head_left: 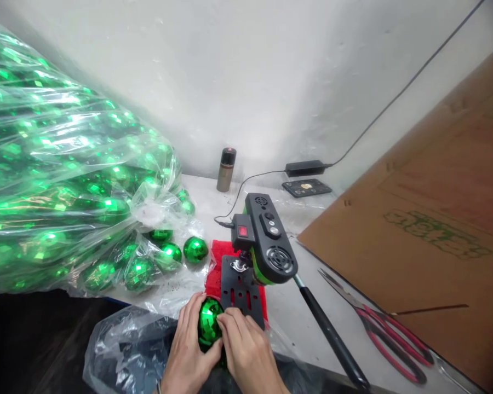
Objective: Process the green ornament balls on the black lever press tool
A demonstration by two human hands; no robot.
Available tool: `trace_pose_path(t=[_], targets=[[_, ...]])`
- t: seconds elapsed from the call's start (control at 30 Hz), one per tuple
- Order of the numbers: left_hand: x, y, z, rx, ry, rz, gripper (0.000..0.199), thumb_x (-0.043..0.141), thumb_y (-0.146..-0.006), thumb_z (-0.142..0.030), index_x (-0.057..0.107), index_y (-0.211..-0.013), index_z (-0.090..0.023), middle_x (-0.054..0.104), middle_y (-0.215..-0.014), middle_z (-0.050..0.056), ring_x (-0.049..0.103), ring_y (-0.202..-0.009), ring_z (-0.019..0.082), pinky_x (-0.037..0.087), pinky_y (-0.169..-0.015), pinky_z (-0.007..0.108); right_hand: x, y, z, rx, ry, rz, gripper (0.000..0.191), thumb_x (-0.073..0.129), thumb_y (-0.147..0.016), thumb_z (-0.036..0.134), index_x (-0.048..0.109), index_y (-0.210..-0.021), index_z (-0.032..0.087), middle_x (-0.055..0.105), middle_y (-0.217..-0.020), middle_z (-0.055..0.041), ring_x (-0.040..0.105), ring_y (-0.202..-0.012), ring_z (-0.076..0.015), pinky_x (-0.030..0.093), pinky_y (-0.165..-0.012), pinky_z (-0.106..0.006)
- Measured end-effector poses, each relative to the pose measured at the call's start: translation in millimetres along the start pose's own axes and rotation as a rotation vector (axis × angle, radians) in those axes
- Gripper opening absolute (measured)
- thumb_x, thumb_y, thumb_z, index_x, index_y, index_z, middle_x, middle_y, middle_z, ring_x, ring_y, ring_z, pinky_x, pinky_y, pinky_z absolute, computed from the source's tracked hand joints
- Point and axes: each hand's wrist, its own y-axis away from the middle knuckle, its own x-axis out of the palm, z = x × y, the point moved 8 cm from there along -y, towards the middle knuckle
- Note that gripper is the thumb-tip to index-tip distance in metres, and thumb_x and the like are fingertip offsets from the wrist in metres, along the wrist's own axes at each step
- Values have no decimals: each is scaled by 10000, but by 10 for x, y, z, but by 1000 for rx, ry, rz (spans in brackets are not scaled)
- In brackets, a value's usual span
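Note:
A shiny green faceted ball, like a mirror ball ornament, sits between my hands at the near edge of the table. My left hand wraps its left side and underside, gripping it. On the other side, my right hand has its thumb and fingertips pinched together against the ball's surface. Whether something small is in that pinch, I cannot make out. Just beyond the hands stands a black belt-type machine with a red switch, on a slotted black base plate over a red cloth.
A large clear bag of green balls fills the left, with several loose balls by it. Red-handled scissors and a black-gripped rod lie right, near a cardboard box. Behind stand a bottle and power adapter.

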Motion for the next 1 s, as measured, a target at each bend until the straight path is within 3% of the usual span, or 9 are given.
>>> trace_pose_path(t=[0.13, 0.37, 0.57, 0.77, 1.0], targets=[[-6, -10, 4, 1, -26, -1, 635, 644, -921, -326, 498, -1521, -181, 601, -1549, 221, 582, -1453, 391, 529, -1175, 628, 37, 32, -25, 57, -10, -51, 328, 294, -1101, 111, 571, -957, 211, 698, -795, -35, 647, -613, -150, 515, -619, -265], [-15, -1, 4, 21, -31, -27, 607, 622, -927, -325, 514, -1508, -188, 612, -1537, 214, 583, -1454, 388, 529, -1174, 625, 99, 209, -218, 282, -236, -111, 242, 363, -1115, 154, 559, -994, 227, 675, -847, -11, 729, -729, -117, 577, -684, -184], [-56, -8, 132, -80, 104, 21, 632, 661, -918, -352, 512, -1508, -185, 589, -1564, 210, 562, -1477, 380, 495, -1213, 600, 13, 240, -240, 240, -288, -82, 275, 407, -1067, 83, 634, -1166, 203, 745, -999, -63, 787, -921, -137, 610, -816, -183], [-140, 138, 401, -216, 300, -21, 722, 786, -863, -380, 515, -1508, -202, 608, -1545, 189, 584, -1455, 381, 501, -1211, 554, 12, 329, -261, 244, -341, -42, 262, 477, -1045, 75, 632, -1193, 226, 788, -968, -32, 794, -862, -143, 613, -786, -207], [-102, 149, 395, -238, 328, -31, 736, 808, -854, -395, 515, -1505, -215, 588, -1564, 195, 562, -1474, 390, 459, -1236, 591, 29, 395, -157, 245, -417, -62, 251, 476, -1046, 82, 651, -1172, 210, 790, -902, -32, 786, -773, -141, 609, -726, -206]])
